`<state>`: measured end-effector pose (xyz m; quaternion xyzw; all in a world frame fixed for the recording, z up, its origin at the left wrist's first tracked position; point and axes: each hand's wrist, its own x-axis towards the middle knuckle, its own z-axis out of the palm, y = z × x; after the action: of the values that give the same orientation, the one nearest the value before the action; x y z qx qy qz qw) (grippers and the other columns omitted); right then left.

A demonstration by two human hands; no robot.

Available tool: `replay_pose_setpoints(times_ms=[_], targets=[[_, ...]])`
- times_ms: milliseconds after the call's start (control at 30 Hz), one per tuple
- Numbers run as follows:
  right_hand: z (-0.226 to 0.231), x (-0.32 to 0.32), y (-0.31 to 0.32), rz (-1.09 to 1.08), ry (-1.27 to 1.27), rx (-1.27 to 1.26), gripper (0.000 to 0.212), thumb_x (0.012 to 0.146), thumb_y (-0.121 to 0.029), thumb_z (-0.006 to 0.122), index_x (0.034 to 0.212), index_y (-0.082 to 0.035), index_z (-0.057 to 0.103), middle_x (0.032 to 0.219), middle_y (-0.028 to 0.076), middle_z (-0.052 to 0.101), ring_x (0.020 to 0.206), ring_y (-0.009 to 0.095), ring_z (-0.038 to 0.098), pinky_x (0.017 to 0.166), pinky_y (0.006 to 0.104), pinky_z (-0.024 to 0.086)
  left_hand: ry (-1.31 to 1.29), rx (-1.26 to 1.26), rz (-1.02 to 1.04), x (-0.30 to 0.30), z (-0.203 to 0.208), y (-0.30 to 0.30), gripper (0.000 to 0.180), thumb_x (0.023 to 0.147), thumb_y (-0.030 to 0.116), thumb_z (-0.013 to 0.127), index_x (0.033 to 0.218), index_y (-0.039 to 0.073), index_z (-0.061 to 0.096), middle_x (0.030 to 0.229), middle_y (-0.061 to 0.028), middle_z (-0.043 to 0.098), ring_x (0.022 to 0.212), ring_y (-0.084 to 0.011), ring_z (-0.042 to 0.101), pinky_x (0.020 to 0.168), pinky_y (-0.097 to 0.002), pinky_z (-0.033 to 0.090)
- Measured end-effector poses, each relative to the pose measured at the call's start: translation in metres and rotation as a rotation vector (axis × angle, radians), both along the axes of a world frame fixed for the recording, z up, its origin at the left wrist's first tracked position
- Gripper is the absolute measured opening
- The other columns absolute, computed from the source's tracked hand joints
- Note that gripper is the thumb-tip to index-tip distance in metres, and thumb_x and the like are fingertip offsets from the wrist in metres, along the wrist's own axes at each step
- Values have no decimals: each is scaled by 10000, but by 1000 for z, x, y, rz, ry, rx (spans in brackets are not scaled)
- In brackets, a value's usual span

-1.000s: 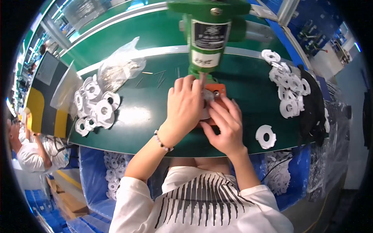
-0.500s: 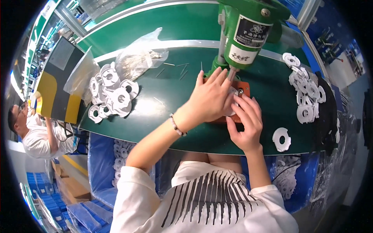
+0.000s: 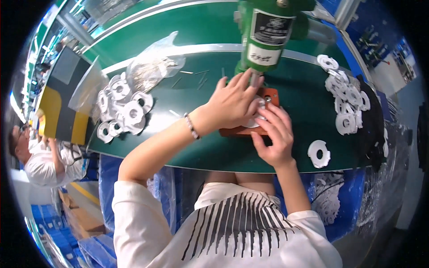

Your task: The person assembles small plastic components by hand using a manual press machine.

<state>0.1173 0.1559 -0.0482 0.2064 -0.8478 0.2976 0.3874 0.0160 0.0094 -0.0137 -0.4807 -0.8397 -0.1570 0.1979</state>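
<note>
A white plastic ring part (image 3: 254, 117) lies on the orange fixture block (image 3: 237, 131), partly covered by my hands. Above it stands the green hand press (image 3: 259, 53), its metal ram coming down just behind my fingers. My left hand (image 3: 230, 102) reaches over the fixture, palm down, with stretched, slightly spread fingers beside the ram; its thumb is hidden. My right hand (image 3: 276, 136) comes from the near right, fingertips touching the ring part near a small metal piece and thumb held apart. Whether a small pin is under my fingers cannot be seen.
White ring parts lie piled at the left (image 3: 133, 112) and right (image 3: 346, 96); a single ring (image 3: 319, 154) is near the front edge. A clear bag of thin metal pins (image 3: 154, 69) lies at the back, with loose pins beside it. Blue bins are below; another person (image 3: 51, 163) sits left.
The whole view has shifted, so press, fixture and hands appear further left. Both hands stay at the ring part; the press looks blurred by motion.
</note>
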Motion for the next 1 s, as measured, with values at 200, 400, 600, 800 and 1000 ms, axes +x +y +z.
replay_pose_setpoints(times_ms=[200,400,600,800,1000], targets=[[2,8,8,-47,1,-10,308,729,-140,658,1006,-25,590,1138,143,567,1084,327,506,947,465,368,-316,314,49,-30,60,-78,159,863,136,537,912,-4,593,1035,-125,541,857,-253,550,775,-323,441],[0,7,6,3,-21,-27,241,758,-135,626,969,-19,606,1131,130,573,1091,315,501,949,459,367,-557,-161,180,-18,22,-150,271,644,56,738,879,83,606,956,-98,524,868,-283,554,741,-345,474],[-2,4,-2,59,-60,2,220,761,-126,621,954,-21,616,1131,131,572,1097,320,499,957,447,364,-673,-190,109,-26,-7,-161,106,655,77,705,708,67,614,795,-90,556,792,-275,569,665,-358,461],[-2,8,8,-43,-61,90,211,824,-69,548,1016,-9,614,1159,138,565,1135,313,486,959,423,380,-425,-489,58,-34,0,-151,116,762,151,627,818,49,621,738,-140,614,734,-324,594,624,-403,470],[-4,-1,2,21,-25,120,214,826,-71,546,1013,6,614,1138,138,578,1127,323,489,955,421,382,-433,-499,214,2,52,-191,113,796,96,592,855,0,585,744,-146,600,723,-320,585,644,-393,459]])
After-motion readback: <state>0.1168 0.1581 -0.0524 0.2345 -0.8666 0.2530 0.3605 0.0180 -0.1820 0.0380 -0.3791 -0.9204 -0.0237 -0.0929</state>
